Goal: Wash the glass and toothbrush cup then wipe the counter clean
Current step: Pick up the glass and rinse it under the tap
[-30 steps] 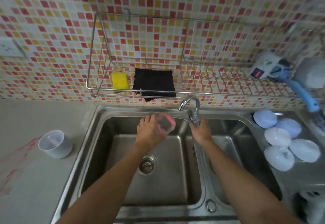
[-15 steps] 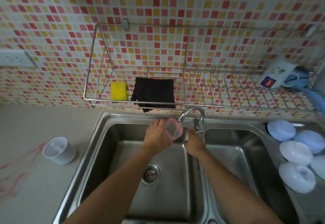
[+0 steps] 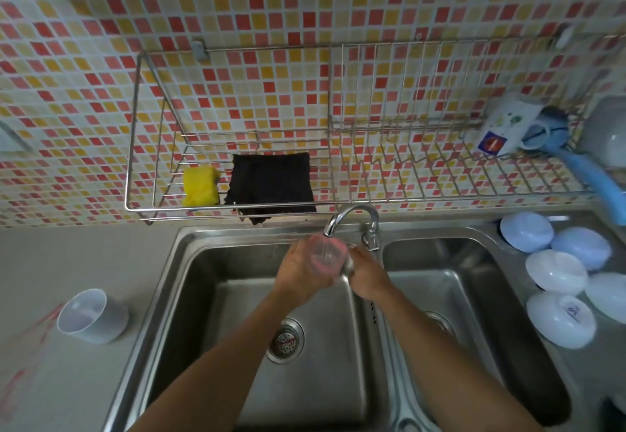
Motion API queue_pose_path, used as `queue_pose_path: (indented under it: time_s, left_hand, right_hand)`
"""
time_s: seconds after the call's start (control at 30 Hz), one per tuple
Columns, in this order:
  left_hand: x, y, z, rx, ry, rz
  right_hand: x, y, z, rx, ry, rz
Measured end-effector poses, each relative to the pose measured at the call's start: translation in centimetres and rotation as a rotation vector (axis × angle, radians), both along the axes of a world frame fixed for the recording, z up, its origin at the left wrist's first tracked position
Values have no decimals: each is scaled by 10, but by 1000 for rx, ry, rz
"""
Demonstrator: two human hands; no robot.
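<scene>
Head view: left hand (image 3: 301, 270) grips the pink-tinted glass (image 3: 327, 255) under the faucet (image 3: 352, 221).
Wet, slippery, fragile: hold round its wall; right hand (image 3: 367, 274) apparently cups its base, grip unclear.

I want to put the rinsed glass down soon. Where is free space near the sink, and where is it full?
Free: the grey counter between the tiled wall and the white cup, and the wire rack between the black cloth and the white bottle. Crowded: the ledge right of the sink, covered by upturned bowls.
</scene>
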State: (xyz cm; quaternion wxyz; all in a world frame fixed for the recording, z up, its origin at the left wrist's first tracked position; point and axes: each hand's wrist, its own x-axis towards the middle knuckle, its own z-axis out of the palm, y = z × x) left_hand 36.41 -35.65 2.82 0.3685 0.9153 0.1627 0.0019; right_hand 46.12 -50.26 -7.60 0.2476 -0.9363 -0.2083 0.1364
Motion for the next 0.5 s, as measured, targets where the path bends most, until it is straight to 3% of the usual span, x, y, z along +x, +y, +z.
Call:
queue_pose_path:
  time_s: [0.5]
  left_hand:
    - [5,0,-12,-134,-71,1]
  right_hand:
    - [6,-1,-1,-83,15,32]
